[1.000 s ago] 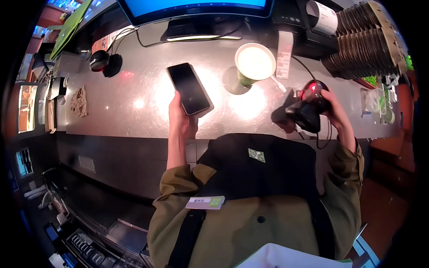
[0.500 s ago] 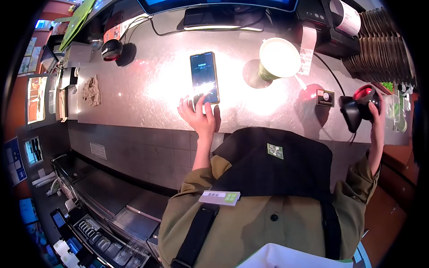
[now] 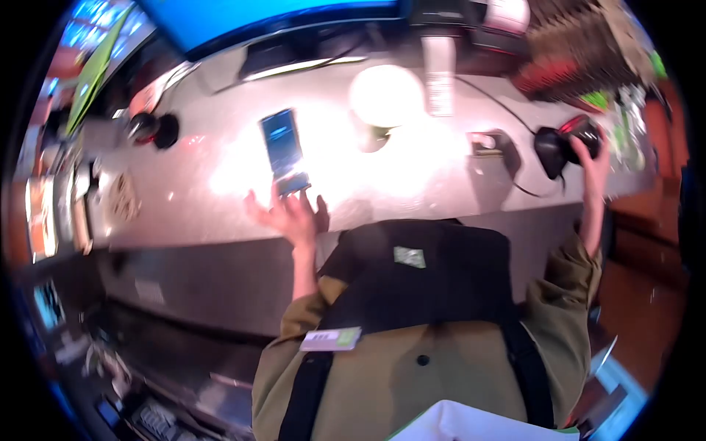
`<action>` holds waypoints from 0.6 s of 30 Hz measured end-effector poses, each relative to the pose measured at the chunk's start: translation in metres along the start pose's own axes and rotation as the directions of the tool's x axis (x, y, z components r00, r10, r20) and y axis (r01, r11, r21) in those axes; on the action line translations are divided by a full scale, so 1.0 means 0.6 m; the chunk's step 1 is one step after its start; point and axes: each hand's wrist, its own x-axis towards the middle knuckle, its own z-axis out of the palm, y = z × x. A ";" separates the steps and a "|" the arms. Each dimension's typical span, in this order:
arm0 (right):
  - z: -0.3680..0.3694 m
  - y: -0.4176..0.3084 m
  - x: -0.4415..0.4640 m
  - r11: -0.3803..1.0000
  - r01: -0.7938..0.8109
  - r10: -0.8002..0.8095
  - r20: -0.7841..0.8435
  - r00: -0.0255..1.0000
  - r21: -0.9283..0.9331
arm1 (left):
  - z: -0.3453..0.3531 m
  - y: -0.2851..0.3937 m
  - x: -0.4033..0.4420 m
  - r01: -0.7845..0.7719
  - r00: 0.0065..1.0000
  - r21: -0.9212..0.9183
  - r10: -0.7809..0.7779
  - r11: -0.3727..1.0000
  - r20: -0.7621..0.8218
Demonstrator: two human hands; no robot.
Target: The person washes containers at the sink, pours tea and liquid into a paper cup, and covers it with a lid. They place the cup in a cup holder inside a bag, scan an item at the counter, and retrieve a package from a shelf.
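Note:
A smartphone [image 3: 282, 143] lies face up on the metal counter, its screen lit dark blue. My left hand [image 3: 290, 217] is at the phone's lower edge with the fingers spread. Blur hides whether a fingertip touches the screen. At the right end of the counter, my right hand [image 3: 591, 156] is wrapped round the side of a black barcode scanner [image 3: 581, 136] with a red-lit window. A white-lidded cup [image 3: 386, 95] stands between the two hands, further back.
A monitor [image 3: 279, 22] stands at the back. A paper receipt [image 3: 440, 77] hangs from a black printer [image 3: 441, 13]. A small dark box [image 3: 486, 145] sits left of the scanner. Stacked brown cup carriers [image 3: 573, 44] fill the back right. A crumpled cloth [image 3: 121, 198] and another scanner [image 3: 151, 130] are at left.
The whole view has shifted and tilted, with motion blur. My left hand's fingers have drawn back from the screen toward the phone's lower edge. My right hand stays on the scanner.

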 end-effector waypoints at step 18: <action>0.153 -0.050 -0.078 0.973 -0.124 -0.033 0.649 0.760 0.194 | 0.029 0.243 -0.003 0.146 0.973 -0.893 0.102 0.425 0.208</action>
